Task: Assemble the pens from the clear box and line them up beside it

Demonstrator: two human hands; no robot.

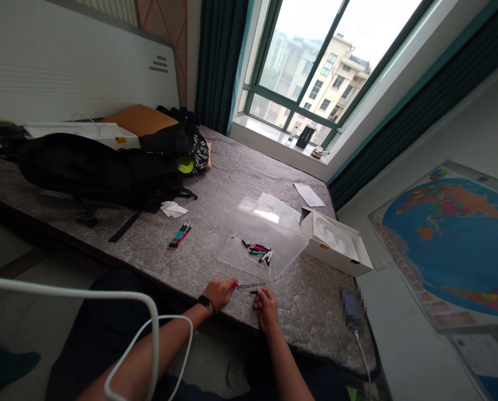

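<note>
Clear plastic case (260, 239) kept the pens (257, 250) gathered on the mattress (307, 317), while I saw the left hand (219, 293) and right hand (266, 309), close but apart, pinching a red-tipped pen (234, 285) and a dark pen (253, 292) beside a lettered strip (251, 285).

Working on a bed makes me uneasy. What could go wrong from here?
The red item and dark item appear pinched in your left hand and right hand, close to the mattress edge, so either might drop off. The clear plastic container on the soft quilting could tilt, spilling the slim pens inside.
</note>
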